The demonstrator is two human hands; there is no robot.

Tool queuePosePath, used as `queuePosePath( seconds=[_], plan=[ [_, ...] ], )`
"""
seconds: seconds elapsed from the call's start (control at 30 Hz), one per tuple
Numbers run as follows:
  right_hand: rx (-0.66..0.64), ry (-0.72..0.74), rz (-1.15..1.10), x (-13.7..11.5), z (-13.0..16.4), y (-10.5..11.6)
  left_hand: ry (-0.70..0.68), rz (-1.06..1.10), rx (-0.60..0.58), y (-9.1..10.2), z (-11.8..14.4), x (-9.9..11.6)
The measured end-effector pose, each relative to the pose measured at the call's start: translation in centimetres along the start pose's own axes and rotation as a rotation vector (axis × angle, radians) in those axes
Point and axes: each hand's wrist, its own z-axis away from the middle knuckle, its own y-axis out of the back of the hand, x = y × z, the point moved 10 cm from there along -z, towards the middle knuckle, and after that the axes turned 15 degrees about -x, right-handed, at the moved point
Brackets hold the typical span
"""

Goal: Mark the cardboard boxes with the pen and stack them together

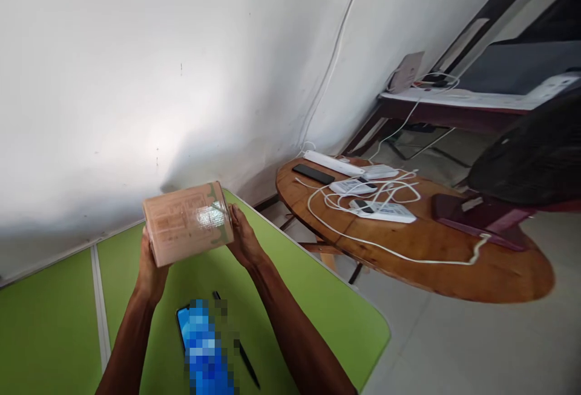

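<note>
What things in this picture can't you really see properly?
- Head view: the phone screen is blotted out by blur squares.
- The print on the cardboard box, held between the left hand and right hand, is too small and hit by tape glare.
- The pen is partly hidden by the blur.
- The dark bag is cut by the right edge.

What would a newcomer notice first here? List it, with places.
First, the tape-wrapped cardboard box, held up between the left hand and right hand above the green table. Below it lies a phone beside a black pen. To the right, a round wooden table carries white cables and power strips.
</note>
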Motion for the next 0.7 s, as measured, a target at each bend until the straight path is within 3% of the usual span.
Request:
queuePosePath(
  seconds=[0.13, 0.3, 0.43, 0.53, 0.6, 0.7],
  plan=[
    [-0.05, -0.007, -0.051, -0.3, 4.6, -6.3, -0.177, -0.056, 0.118, 3.6, 8.6, 1.6],
    [-0.226, -0.038, -0.104, 0.1, 9.2, -14.7, -0.198, -0.075, 0.319, 10.2, 21.4, 2.3],
    [-0.309, -0.074, -0.141, 1.0, 11.5, -19.5, -0.182, -0.044, 0.375, 12.9, 29.7, 2.4],
    [-0.351, -0.126, -0.197, 1.7, 13.1, -22.1, -0.296, -0.06, 0.451, 13.4, 33.5, 4.2],
    [-0.368, -0.112, -0.14, 1.0, 14.2, -23.0, -0.331, -0.049, 0.472, 13.5, 34.6, 5.0],
    [-0.359, -0.018, 0.095, -1.5, 16.1, -23.2, -0.222, 0.031, 0.413, 13.8, 34.5, 3.9]
  ],
)
